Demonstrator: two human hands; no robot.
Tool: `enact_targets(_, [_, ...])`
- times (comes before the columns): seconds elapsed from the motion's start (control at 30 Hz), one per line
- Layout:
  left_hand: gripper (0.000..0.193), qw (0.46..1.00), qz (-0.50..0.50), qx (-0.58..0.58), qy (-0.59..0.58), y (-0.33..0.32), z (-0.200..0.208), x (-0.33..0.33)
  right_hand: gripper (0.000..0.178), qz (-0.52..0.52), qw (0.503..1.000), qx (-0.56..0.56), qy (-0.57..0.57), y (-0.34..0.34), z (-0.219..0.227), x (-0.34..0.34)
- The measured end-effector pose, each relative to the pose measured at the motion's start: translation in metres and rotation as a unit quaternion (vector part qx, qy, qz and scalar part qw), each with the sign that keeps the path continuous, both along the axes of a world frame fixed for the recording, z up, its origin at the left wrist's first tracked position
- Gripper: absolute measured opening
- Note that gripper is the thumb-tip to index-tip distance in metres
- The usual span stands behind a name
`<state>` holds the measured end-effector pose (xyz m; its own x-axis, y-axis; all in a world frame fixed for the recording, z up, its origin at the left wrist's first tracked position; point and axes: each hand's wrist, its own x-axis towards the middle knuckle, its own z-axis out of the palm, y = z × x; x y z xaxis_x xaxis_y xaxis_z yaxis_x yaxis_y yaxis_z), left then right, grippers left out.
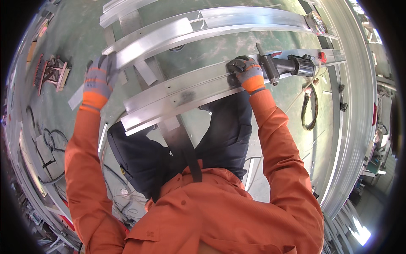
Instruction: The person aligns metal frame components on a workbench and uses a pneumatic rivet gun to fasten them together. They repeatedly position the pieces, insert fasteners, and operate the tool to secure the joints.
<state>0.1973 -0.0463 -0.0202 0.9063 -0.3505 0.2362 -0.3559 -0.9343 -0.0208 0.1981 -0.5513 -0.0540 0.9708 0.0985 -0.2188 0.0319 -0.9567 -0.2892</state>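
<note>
Though apart, both hands forward

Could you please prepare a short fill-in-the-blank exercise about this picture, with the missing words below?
1. The left hand and right hand both wear ____.
2. The left hand is at the ____ end of a metal bar.
3. The power tool is nearer to the ____ hand.
4. The right sleeve is ____ in colour.

Missing words: gloves; left; right; orange.

"Where's the left hand?"
"Gloved, at 1 end of a farther metal profile."
"And the right hand?"
"Gloved too, on the nearer metal profile, just beside a dark tool."
</note>
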Motion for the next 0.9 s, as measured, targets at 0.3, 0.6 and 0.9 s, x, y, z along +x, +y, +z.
enact_targets(0.3, [0.06,0.96,-0.004,-0.089,0.266,-0.063,0.005,-0.14,0.032,0.084,0.991,0.019,-0.104,-0.025,0.027,-0.009])
enact_targets(0.6, [0.063,0.956,0.044,-0.067,0.282,-0.072,0.011,-0.145,0.035,-0.017,0.995,-0.051,0.089,0.002,0.034,-0.022])
enact_targets(0.9, [0.065,0.947,0.058,-0.07,0.308,-0.075,0.013,-0.146,0.035,-0.156,0.979,0.088,0.095,-0.005,-0.018,-0.004])
